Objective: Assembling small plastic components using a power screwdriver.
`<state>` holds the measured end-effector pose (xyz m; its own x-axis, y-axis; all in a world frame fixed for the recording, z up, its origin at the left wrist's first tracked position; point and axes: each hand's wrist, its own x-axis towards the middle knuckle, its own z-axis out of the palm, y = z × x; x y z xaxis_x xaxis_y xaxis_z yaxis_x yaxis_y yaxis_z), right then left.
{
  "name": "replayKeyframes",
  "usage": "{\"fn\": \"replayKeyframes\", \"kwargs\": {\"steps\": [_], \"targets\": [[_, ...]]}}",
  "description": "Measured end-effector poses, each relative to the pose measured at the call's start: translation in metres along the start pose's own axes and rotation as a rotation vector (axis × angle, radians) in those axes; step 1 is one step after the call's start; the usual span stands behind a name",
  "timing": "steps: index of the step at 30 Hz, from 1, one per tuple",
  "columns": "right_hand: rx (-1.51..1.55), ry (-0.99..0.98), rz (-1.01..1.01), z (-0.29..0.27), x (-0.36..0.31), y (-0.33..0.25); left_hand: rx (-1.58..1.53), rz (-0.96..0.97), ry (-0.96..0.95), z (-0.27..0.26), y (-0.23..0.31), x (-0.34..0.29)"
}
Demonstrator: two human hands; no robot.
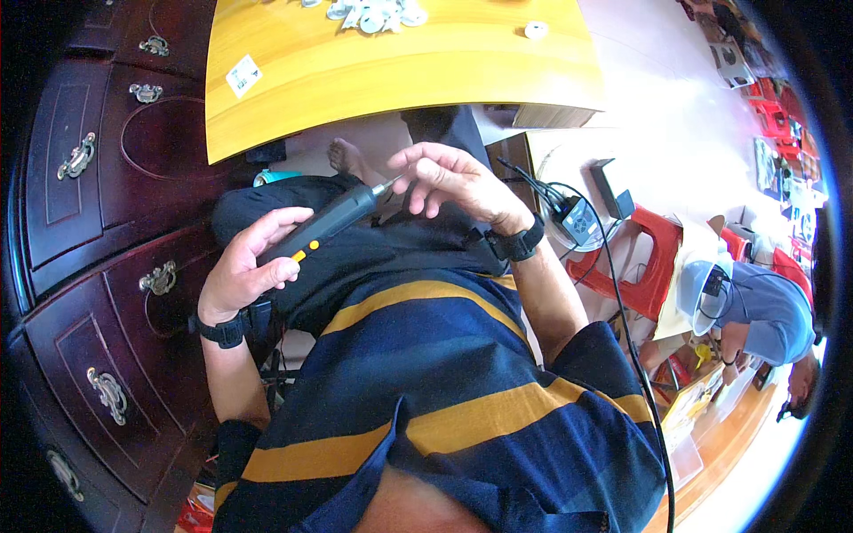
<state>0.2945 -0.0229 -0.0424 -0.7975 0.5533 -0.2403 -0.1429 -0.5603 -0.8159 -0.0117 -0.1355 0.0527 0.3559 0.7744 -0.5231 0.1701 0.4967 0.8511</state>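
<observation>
My left hand [242, 271] is closed around the dark grey body of an electric screwdriver [336, 220] with yellow-orange buttons. The screwdriver is held tilted above my lap, its metal bit aimed up and to the right. Beside the bit is my right hand [462, 185], its fingers loosely bent and apart. The fingertips are close to the end of the bit; whether they touch it I cannot tell. Both wrists wear black bands.
A yellow wooden table [391, 75] stands ahead, bearing a pile of small whitish parts [378, 13], a single round part [535, 30] and a printed card [243, 76]. Dark drawers [107, 346] line the left. A black cable [622, 311], red stool [640, 266] and another person [769, 306] are at right.
</observation>
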Motion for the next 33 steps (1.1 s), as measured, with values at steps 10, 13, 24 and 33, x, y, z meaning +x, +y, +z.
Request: {"fn": "replayKeyframes", "kwargs": {"steps": [10,13,24,33], "targets": [[0.050,0.185,0.019,0.000,0.003,0.030,0.016,-0.065,0.019,0.007,-0.006,-0.002],[0.006,0.260,0.017,0.004,0.003,0.042,0.036,-0.080,0.052,0.004,-0.009,-0.012],[-0.223,0.293,0.001,0.005,-0.005,0.056,0.025,-0.020,0.114,0.002,-0.017,0.000],[-0.016,0.345,-0.128,0.011,-0.003,0.033,-0.247,0.228,0.121,0.020,-0.025,-0.001]]}}
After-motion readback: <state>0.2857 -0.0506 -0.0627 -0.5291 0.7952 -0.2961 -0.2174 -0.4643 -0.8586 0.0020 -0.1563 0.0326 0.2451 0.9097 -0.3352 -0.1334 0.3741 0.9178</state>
